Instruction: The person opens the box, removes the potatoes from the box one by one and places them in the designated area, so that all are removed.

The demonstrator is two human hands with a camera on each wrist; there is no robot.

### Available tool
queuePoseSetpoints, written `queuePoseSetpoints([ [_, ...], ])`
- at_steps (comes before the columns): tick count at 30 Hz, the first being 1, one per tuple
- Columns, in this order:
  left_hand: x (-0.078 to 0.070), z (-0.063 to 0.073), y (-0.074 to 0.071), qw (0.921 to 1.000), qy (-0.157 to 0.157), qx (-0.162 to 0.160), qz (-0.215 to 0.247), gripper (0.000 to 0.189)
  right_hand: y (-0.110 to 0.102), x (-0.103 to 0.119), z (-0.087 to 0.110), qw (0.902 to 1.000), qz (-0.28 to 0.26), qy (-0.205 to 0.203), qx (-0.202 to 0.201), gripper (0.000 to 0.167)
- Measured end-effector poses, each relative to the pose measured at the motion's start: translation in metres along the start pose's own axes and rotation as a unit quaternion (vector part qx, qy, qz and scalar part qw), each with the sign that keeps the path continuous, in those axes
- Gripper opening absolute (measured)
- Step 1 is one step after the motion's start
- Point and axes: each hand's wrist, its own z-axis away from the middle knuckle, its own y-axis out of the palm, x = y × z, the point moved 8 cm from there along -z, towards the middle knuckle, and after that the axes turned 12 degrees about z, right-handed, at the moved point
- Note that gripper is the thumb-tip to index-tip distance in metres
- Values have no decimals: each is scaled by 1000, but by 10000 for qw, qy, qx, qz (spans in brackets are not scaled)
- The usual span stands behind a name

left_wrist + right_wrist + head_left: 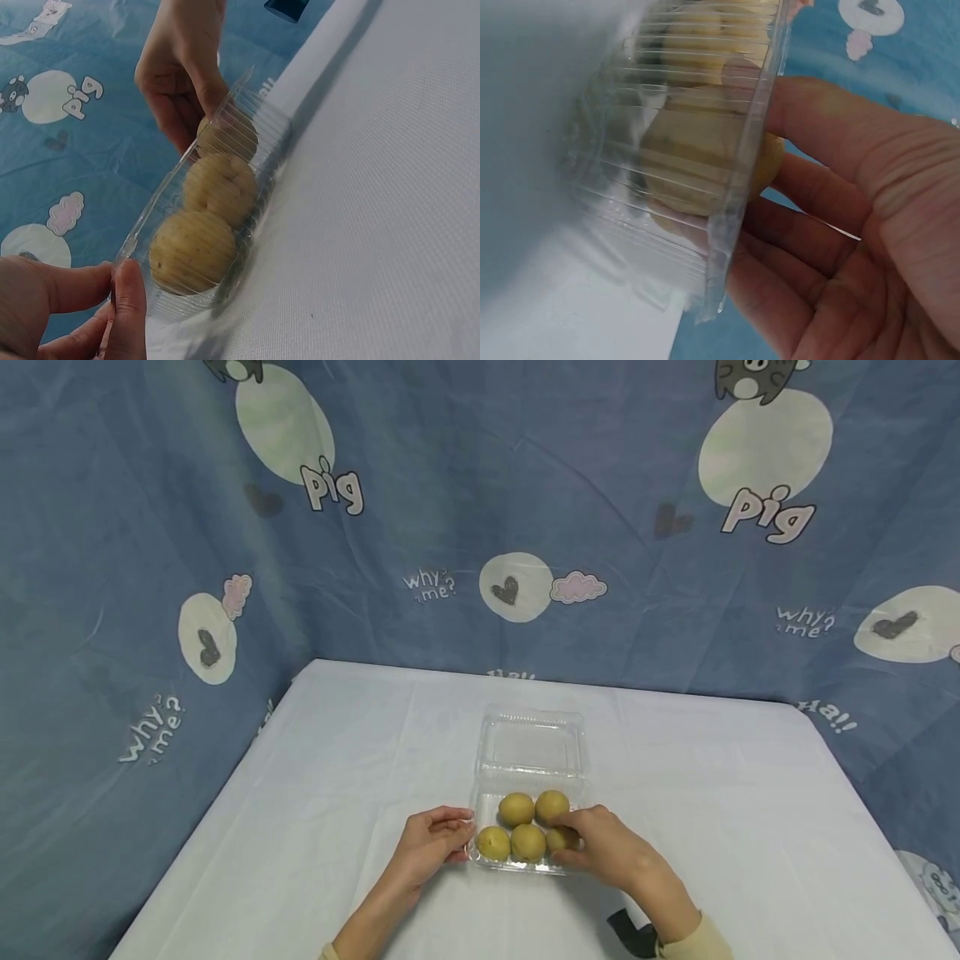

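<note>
A clear plastic clamshell box [487, 802] lies on the table, its ribbed lid [532, 745] folded back away from me. Several round, yellow-brown, freckled fruits [528, 843] sit inside in two rows. At the box's left side, my left hand [433, 843] pinches the rim between thumb and fingers; the left wrist view shows this grip close up. My right hand [607, 845] reaches into the front right corner, thumb and fingers around the fruit there [697, 154]. That fruit is partly hidden by the hand in the head view and seen through the ribbed wall in the right wrist view.
White cloth covers the table [337, 752]. Blue printed fabric [450, 510] hangs behind it and along the left side. A black strap-like piece [632, 935] shows beside my right wrist near the front.
</note>
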Motion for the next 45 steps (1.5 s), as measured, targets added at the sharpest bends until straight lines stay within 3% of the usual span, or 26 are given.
queuePoseSetpoints([
  [10, 2, 0, 0, 10000, -10, 25, 3, 34, -4, -1, 4, 9986, -235, -326, -342, 39],
  [19, 0, 0, 1, 10000, -3, 35, -20, 35, -6, -8, 12, 9878, -1214, -595, -771, 36],
  [30, 1, 0, 1, 10000, 7, 26, -2, 35, -1, -19, 16, 9591, -2644, -292, -964, 41],
  [39, 0, 0, -1, 10000, 2, -26, 7, 33, 5, -23, 16, 9461, -3138, 53, -806, 45],
  [45, 1, 0, -1, 10000, -4, -19, -5, 33, 15, -27, 17, 9204, -3837, 540, -521, 46],
])
